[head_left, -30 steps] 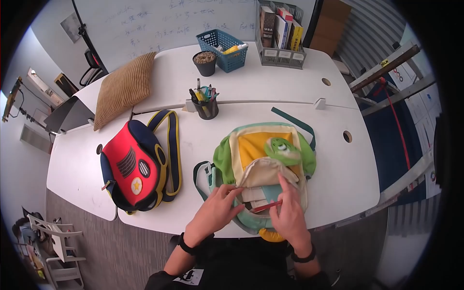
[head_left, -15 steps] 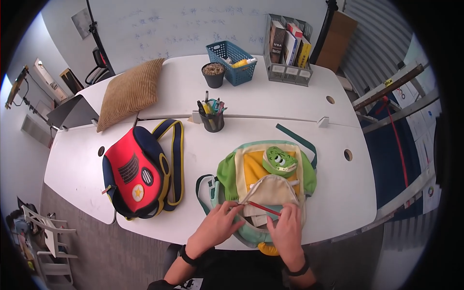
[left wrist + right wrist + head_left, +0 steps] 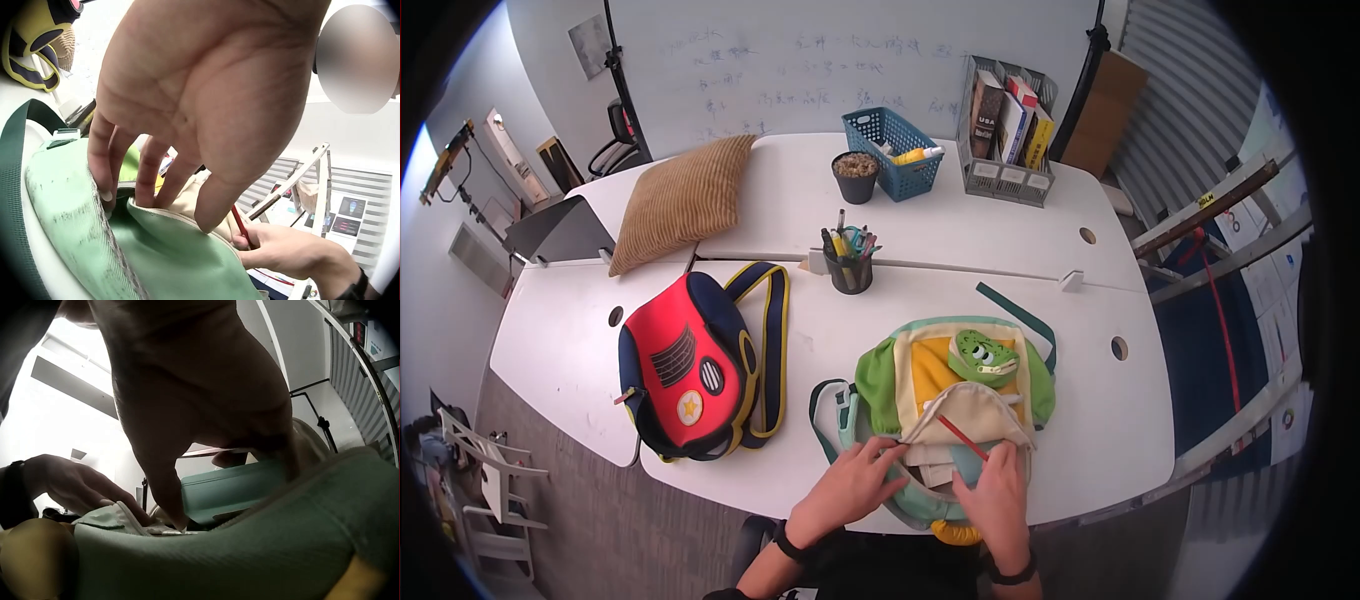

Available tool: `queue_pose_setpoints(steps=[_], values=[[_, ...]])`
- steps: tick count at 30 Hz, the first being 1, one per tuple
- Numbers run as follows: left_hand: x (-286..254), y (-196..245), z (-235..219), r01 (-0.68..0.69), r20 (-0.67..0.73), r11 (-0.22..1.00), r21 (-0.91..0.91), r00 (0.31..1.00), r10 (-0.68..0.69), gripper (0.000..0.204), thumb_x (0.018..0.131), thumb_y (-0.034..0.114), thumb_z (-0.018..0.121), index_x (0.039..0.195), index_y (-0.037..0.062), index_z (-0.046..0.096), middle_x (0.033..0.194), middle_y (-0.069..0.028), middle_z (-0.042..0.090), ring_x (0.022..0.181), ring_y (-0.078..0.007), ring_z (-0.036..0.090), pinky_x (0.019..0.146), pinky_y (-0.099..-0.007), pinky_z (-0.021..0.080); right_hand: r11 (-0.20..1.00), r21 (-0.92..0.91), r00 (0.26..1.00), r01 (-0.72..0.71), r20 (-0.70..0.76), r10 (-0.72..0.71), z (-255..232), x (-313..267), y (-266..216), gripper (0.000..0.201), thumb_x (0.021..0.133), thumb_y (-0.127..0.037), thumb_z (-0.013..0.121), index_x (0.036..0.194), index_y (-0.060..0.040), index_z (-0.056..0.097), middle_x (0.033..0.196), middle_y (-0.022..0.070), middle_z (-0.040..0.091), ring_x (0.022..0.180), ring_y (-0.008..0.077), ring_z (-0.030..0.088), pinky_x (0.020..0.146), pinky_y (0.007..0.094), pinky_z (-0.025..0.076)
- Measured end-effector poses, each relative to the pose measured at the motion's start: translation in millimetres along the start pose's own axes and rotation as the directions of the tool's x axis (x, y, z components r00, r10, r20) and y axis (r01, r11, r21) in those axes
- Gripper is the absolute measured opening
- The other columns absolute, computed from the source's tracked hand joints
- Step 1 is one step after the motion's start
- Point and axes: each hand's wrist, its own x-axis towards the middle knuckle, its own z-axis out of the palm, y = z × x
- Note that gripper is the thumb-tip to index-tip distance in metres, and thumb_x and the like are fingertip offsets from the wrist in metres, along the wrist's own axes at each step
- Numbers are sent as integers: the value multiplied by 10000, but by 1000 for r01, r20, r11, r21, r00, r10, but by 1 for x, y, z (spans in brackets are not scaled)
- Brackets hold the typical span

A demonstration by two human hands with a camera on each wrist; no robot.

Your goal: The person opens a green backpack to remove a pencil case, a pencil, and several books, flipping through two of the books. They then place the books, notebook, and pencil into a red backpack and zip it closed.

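A green, cream and yellow backpack (image 3: 875,385) lies on the table with its zipped opening towards me. My left hand (image 3: 855,490) holds the opening's left end. In the left wrist view its fingertips (image 3: 145,199) reach over the mint rim (image 3: 169,222), thumb at the same rim. My right hand (image 3: 998,500) pinches a slim red pencil (image 3: 960,430) over the opening, its far end tilted up and left across the cream flap (image 3: 975,402). Inside show a teal flat item (image 3: 970,462) and pale papers or booklets (image 3: 930,456). A green character pouch (image 3: 983,357) sits on the backpack front.
To the left lies a red and navy backpack (image 3: 700,350). Behind stand a pen holder (image 3: 850,273), a potted plant (image 3: 857,185), a blue basket (image 3: 910,180) and a grey book rack (image 3: 1005,185). A brown cushion (image 3: 685,205) rests at the back left.
The red pencil in my right hand has risen from low at the opening and swung its free end up over the flap. My left hand stays at the opening. The head view has tilted up.
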Motion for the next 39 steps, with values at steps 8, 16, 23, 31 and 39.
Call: queue_pose_setpoints(steps=[8,16,23,31,39], values=[[1,3,1,-12,-31,1000,-22,999,11,478,904,272,714,1292,34,566,1218,-146,567,1013,-350,621,883,-418,524,984,162,996,-75,51,67,-58,-23,-18,566,660,-259,877,947,-23,450,829,129,498,742,343,563,666,432,477],[0,16,-14,38,68,989,-141,997,-29,493,921,371,688,1258,27,580,1215,-160,587,1094,-361,597,941,-421,496,936,303,983,-181,79,165,-102,-38,-27,630,582,-322,904,873,-70,405,779,95,477,702,274,530,645,380,463],[-8,24,-32,166,176,949,-270,977,-121,488,932,377,681,1261,38,558,1108,-131,689,1026,-335,653,879,-403,523,931,343,989,-127,113,93,-125,-47,-34,540,689,-266,862,924,-60,422,848,138,573,746,282,602,668,371,480],[-18,26,-52,360,175,852,-382,933,-315,610,971,392,641,1416,43,414,881,-117,756,792,-347,718,731,-382,543,891,447,995,83,17,-102,-121,-48,-30,529,718,-254,816,1040,-41,454,779,166,497,704,392,568,632,425,473],[-35,7,-58,508,208,727,-463,859,-468,610,1010,342,598,1495,57,361,874,-139,729,759,-265,723,689,-338,540,793,592,972,144,64,-225,-96,-31,-28,617,704,-344,829,1098,-39,465,804,148,487,734,344,542,655,411,454]])
